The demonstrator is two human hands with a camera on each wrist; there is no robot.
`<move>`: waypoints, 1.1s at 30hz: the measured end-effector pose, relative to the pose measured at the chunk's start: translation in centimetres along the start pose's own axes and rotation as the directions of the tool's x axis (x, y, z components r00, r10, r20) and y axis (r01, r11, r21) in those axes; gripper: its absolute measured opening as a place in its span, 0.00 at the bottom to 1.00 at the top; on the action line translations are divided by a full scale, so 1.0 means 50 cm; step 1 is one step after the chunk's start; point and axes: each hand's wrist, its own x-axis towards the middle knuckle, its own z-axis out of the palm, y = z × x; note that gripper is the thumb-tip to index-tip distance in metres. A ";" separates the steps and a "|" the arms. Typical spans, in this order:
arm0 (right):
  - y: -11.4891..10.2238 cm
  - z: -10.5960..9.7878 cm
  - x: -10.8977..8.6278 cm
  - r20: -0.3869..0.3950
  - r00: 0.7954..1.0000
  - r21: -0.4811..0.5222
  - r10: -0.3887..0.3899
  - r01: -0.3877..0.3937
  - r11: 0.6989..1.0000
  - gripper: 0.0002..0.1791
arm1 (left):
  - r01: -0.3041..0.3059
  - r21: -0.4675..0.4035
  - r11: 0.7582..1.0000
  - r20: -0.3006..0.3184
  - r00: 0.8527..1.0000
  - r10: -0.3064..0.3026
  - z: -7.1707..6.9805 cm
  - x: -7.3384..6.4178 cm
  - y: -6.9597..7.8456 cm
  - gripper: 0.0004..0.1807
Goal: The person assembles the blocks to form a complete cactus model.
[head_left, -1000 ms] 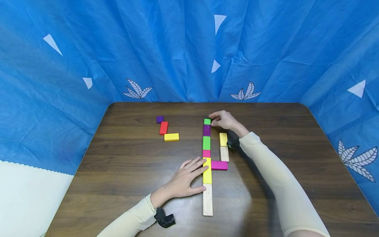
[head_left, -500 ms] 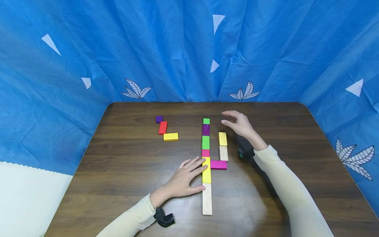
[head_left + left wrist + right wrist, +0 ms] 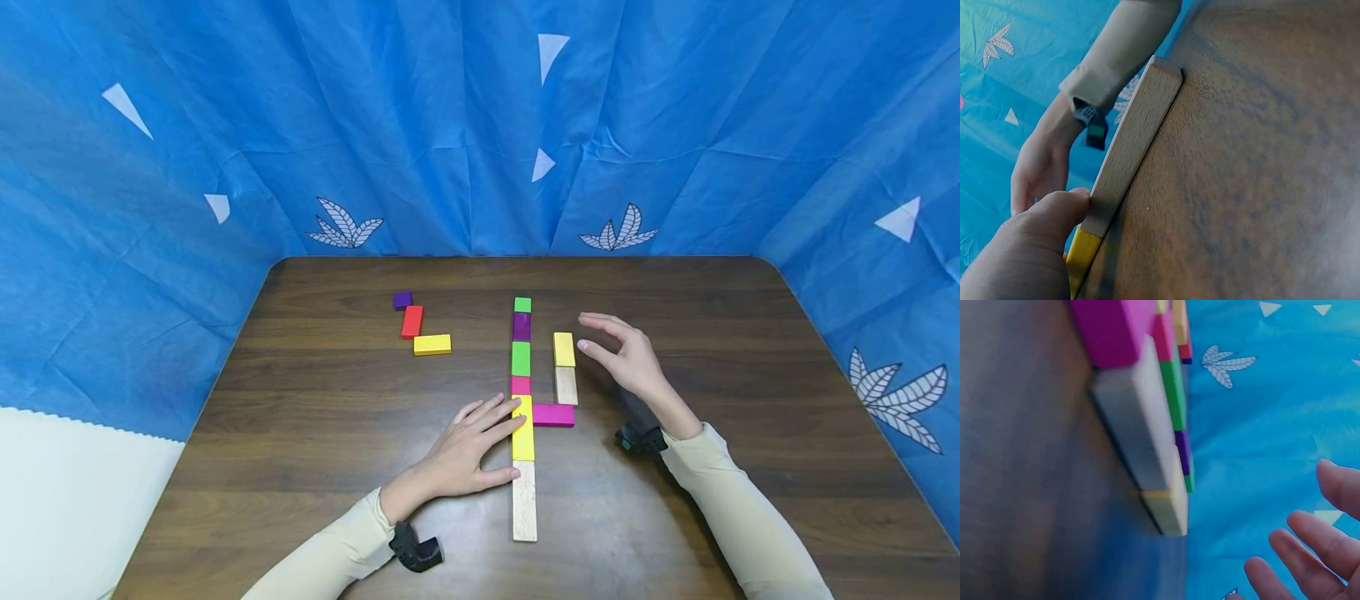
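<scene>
My left hand (image 3: 468, 450) lies with spread fingers across the yellow block (image 3: 523, 442) in a straight column of blocks. Its thumb touches the side of the long plain wood block (image 3: 525, 504) at the column's near end. Beyond the yellow one come a pink block (image 3: 521, 385), a green block (image 3: 521, 358), a purple block (image 3: 522, 327) and a small green block (image 3: 522, 305). My right hand (image 3: 626, 354) hovers with nothing in it, just right of a pale yellow block (image 3: 564, 350). That block adjoins a short wood block (image 3: 566, 386), which meets a magenta block (image 3: 553, 415) beside the column.
Off to the left, a small purple block (image 3: 402, 301), a red block (image 3: 412, 322) and another yellow block (image 3: 432, 345) form a stepped line. A blue curtain (image 3: 472, 125) hangs behind the brown wooden table (image 3: 300, 417).
My right hand has drawn away from the column's far end, moving right and then toward me, beside the pale yellow block. The left hand keeps its place.
</scene>
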 end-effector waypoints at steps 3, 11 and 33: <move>0.003 0.006 -0.018 0.010 1.000 -0.025 -0.002 0.002 1.000 0.24 | 0.002 -0.010 1.000 0.004 1.000 -0.001 0.000 0.001 0.000 0.38; 0.018 0.022 -0.046 0.042 0.999 -0.031 -0.007 0.009 0.999 0.25 | -0.002 -0.018 1.000 0.000 1.000 0.002 0.000 0.001 -0.001 0.39; 0.061 0.048 -0.073 0.223 0.967 -0.179 -0.123 0.165 0.970 0.29 | 0.005 -0.030 1.000 0.000 1.000 -0.005 0.001 0.002 -0.002 0.38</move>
